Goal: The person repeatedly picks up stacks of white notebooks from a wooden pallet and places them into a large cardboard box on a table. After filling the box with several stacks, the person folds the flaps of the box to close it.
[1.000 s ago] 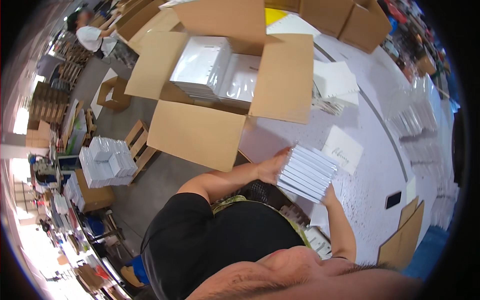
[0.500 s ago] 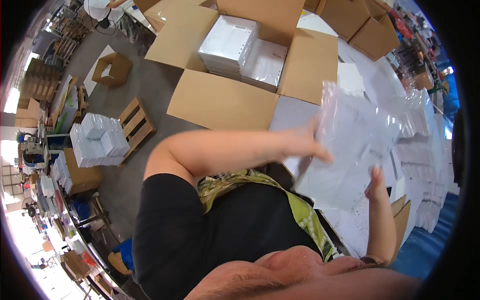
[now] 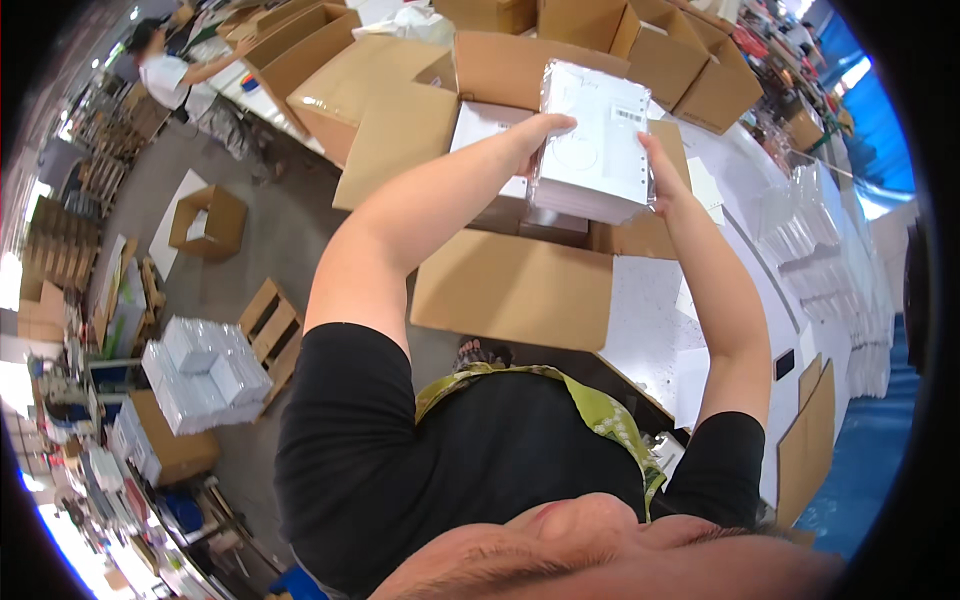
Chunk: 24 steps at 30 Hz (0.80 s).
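Between my two hands is a clear-wrapped pack of white paper sheets (image 3: 592,150), with a barcode label on top and small holes along its edges. My left hand (image 3: 542,140) grips its left side, thumb on top, while my right hand (image 3: 664,180) holds the right side. The pack is over an open cardboard box (image 3: 510,292), whose flaps are spread outward. Similar white packs (image 3: 482,122) lie inside the box, partly hidden by the held pack and my left hand. My fingers under the pack are hidden.
Tall stacks of wrapped packs (image 3: 835,270) stand on the white table (image 3: 645,310) at right, near a phone (image 3: 784,363). More boxes (image 3: 680,60) are behind. At left are a pallet (image 3: 270,325), piled packs (image 3: 205,375) and a small box (image 3: 208,222). A person (image 3: 185,85) stands far left.
Both hands have carried the wrapped pack from the table at right, up and leftward to over the open box. My view has shifted, and more of the person at far left shows.
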Each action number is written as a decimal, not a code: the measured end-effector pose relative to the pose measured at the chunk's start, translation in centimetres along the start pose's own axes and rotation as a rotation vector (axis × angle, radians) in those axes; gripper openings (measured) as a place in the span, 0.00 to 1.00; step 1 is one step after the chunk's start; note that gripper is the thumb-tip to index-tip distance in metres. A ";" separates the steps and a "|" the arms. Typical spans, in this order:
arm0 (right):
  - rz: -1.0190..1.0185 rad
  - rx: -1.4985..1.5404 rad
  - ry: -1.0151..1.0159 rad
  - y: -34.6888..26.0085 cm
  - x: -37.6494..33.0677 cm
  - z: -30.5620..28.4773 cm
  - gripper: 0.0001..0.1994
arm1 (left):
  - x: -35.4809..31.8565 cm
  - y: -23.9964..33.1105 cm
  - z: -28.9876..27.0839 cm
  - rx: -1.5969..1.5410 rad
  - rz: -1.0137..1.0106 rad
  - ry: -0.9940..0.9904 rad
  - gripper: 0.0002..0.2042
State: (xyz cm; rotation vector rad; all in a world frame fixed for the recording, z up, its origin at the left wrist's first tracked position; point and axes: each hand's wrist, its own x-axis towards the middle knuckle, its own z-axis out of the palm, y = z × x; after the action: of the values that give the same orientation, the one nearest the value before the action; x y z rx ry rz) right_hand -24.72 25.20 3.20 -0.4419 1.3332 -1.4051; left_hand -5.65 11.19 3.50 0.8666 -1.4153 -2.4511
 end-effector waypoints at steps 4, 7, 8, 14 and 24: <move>0.097 -0.075 0.045 -0.2 2.2 0.0 0.31 | 1.0 -0.1 -1.8 -0.020 -0.052 0.003 0.28; 0.178 -0.157 0.101 -1.3 1.9 1.3 0.30 | 2.3 -0.5 -3.0 -0.089 -0.105 -0.056 0.28; 0.163 -0.158 0.110 -1.3 2.1 1.6 0.29 | 2.7 -0.5 -3.5 -0.100 -0.099 -0.066 0.27; 0.123 -0.187 0.142 -0.7 4.0 1.8 0.27 | 3.1 -0.6 -4.2 -0.121 -0.095 -0.060 0.27; 0.126 -0.129 0.128 -1.0 3.6 3.0 0.26 | 2.5 0.1 -3.6 -0.099 -0.088 0.044 0.26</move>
State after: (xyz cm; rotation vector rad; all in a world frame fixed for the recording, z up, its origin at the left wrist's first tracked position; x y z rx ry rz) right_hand -23.86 20.51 3.52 -0.3514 1.5348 -1.2655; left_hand -5.66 7.47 1.21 0.9741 -1.2547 -2.5256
